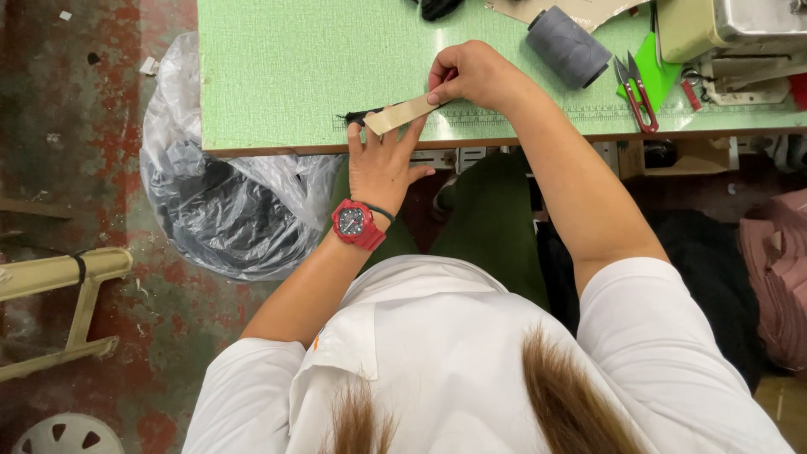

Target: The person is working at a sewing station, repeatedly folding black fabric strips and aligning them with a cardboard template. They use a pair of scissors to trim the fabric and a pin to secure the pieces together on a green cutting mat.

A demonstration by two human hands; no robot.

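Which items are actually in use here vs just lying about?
In use:
- tan strip, pinched by right hand, left hand fingers against it
- black piece at its end

Lying about:
- grey thread spool
- red-handled snips
- green card
- plastic bag

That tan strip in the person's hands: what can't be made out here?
Head view only:
- Tan strip: its far end is covered by the right hand.
- Dark piece under it: mostly hidden by the strip and the left hand.
- Sewing machine: cut off by the top-right edge.
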